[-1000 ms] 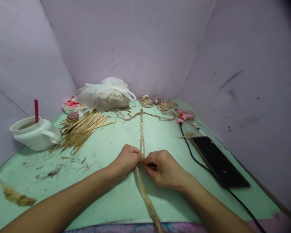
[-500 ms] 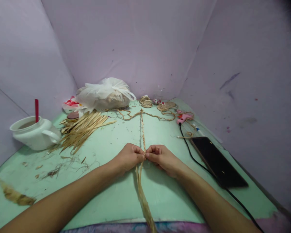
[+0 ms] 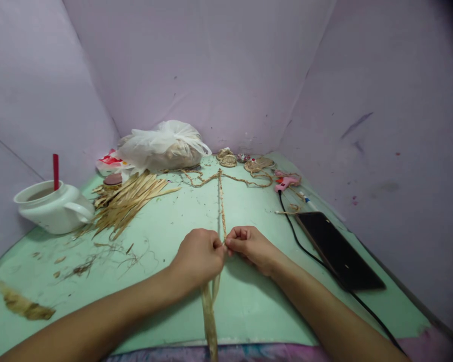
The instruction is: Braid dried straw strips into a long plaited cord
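A thin braided cord (image 3: 222, 211) of dry plant fibre runs from the back of the green table down to my fingers. My right hand (image 3: 251, 247) pinches the lower end of the braid between thumb and forefinger. Close against it, my left hand (image 3: 200, 256) is closed on the fibre strands (image 3: 209, 319), knuckles turned up, hiding its fingertips. Below the hands the loose strands hang toward the table's front edge. At its far end the cord meets other braided lengths (image 3: 245, 181) that curve to both sides.
Dry leaf strips (image 3: 128, 201) lie left, beside a white pot (image 3: 56, 211) with a red stick. A stuffed plastic bag (image 3: 166, 146) sits behind. On the right are a pink glue gun (image 3: 286, 182), its black cable (image 3: 296, 239) and a dark phone (image 3: 340, 251).
My left hand has rolled over, its knuckles now upward and slightly lower. The loose strands have swung left. My right hand keeps its pinch in nearly the same place.
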A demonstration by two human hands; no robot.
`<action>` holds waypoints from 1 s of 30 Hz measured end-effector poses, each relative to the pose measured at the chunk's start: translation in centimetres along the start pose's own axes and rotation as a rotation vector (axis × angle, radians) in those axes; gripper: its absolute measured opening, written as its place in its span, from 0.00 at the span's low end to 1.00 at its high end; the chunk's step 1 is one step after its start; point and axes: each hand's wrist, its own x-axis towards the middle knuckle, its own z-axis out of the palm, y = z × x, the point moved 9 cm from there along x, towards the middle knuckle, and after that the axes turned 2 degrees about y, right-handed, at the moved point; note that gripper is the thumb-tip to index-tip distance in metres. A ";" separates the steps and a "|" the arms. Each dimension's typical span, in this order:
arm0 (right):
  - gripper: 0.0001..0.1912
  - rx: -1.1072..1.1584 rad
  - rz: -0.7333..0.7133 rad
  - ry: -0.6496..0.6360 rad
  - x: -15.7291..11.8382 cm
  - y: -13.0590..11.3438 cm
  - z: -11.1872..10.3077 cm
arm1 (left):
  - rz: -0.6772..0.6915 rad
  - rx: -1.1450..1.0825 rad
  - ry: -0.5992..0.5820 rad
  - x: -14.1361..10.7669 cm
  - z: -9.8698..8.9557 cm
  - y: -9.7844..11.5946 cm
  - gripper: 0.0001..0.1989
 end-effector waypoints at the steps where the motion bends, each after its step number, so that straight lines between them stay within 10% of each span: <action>1: 0.03 0.025 -0.006 0.004 -0.1 -0.1 0.1 | 0.039 0.041 0.021 -0.5 0.0 0.4 0.10; 10: 0.06 0.174 -0.031 0.027 -0.5 -0.3 0.4 | 0.314 0.077 -0.004 -2.8 1.8 3.0 0.10; 15: 0.08 0.176 -0.036 0.000 -0.5 -0.3 0.5 | 0.037 -0.221 0.123 0.4 -2.5 0.9 0.13; 18: 0.09 0.167 -0.043 -0.012 -0.6 -0.5 0.6 | -0.274 -0.497 -0.116 1.4 -0.6 -1.8 0.09; 22: 0.10 0.165 -0.070 -0.021 -0.5 -0.6 0.8 | -0.291 -0.622 -0.520 0.6 2.7 -1.4 0.12; 30: 0.08 0.106 -0.050 -0.005 -0.2 -0.6 0.7 | -0.180 -0.406 -0.019 8.4 -3.9 -3.5 0.09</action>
